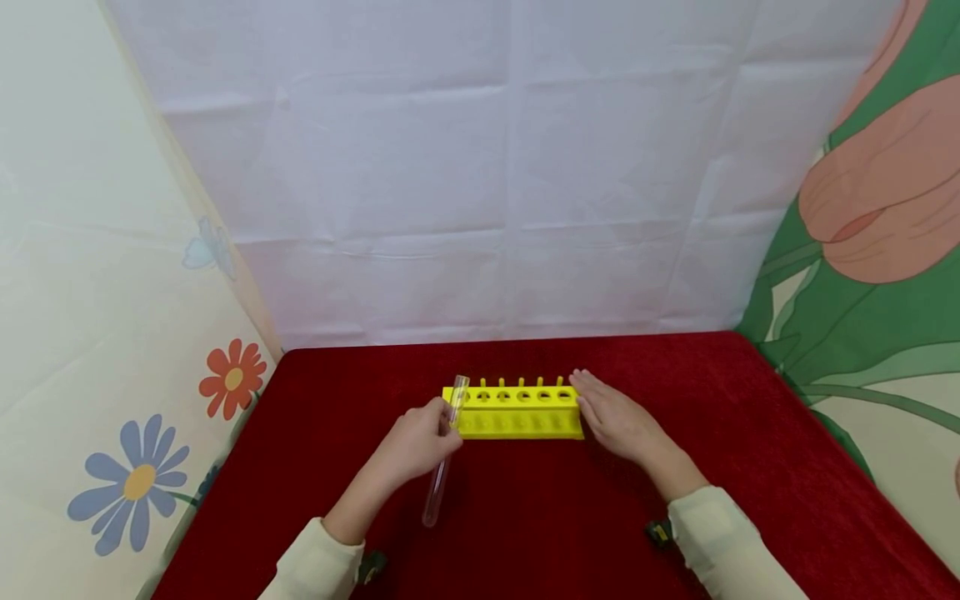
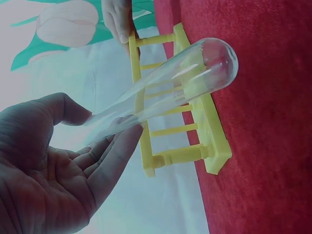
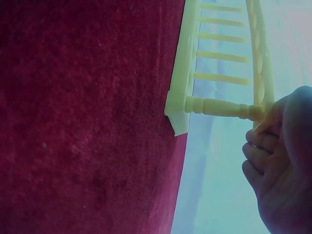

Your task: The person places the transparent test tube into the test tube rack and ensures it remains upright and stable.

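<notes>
A clear glass test tube [image 1: 436, 493] is pinched between the thumb and fingers of my left hand [image 1: 418, 439]. It slants, its rounded end pointing down toward me and its upper end overlapping the left end of the yellow test tube rack [image 1: 519, 432] in the head view. In the left wrist view the tube [image 2: 165, 87] crosses in front of the rack, bottom end nearest the camera. My right hand [image 1: 621, 421] rests with extended fingers against the rack's right end. From the right wrist, its fingertips [image 3: 253, 152] show beside the rack's top plate [image 3: 262, 63].
The rack has a row of several round holes on top and several pegs along its back. It stands on a table with a red velvet cloth [image 1: 525, 517]. A white sheet [image 1: 487, 208] hangs behind, with flower-printed panels [image 1: 885, 208] on both sides.
</notes>
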The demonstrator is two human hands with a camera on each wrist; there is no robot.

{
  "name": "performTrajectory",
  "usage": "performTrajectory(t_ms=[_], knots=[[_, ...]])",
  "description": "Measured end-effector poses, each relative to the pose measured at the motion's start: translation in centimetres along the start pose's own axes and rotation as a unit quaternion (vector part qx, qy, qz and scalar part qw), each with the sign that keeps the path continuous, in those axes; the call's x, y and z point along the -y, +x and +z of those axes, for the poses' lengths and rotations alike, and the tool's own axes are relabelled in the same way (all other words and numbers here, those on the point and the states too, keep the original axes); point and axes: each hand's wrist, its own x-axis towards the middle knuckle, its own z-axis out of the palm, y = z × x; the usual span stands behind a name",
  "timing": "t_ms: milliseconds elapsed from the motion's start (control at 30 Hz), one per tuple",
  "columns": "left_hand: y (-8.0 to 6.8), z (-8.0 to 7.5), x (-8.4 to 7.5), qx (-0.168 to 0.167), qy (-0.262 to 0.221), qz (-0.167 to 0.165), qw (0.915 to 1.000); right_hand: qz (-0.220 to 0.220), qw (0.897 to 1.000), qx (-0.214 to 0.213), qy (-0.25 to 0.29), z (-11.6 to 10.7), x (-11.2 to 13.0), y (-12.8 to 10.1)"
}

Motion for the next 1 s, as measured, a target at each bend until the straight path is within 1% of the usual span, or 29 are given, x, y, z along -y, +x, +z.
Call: performTrajectory(t_ms=[233, 567, 767, 1000], knots=[[0.5, -0.1, -0.4, -0.006, -0.002, 0.011, 0.9999, 0.001, 1.0, 0.001, 0.001, 0.0, -0.1, 0.0], [1.1, -0.1, -1.1, -0.012, 0.002, 0.018, 0.9998, 0.005, 1.0, 0.005, 0.0, 0.0, -0.2, 0.1], [1.4, -0.3, -1.5, -0.011, -0.009, 0.016, 0.9998, 0.012, 1.0, 0.006, 0.005, 0.0, -0.1, 0.0], [1.6, -0.6, -1.8, -0.014, -0.023, 0.031, 0.9992, 0.013, 1.0, 0.005, 0.008, 0.1, -0.2, -0.1]])
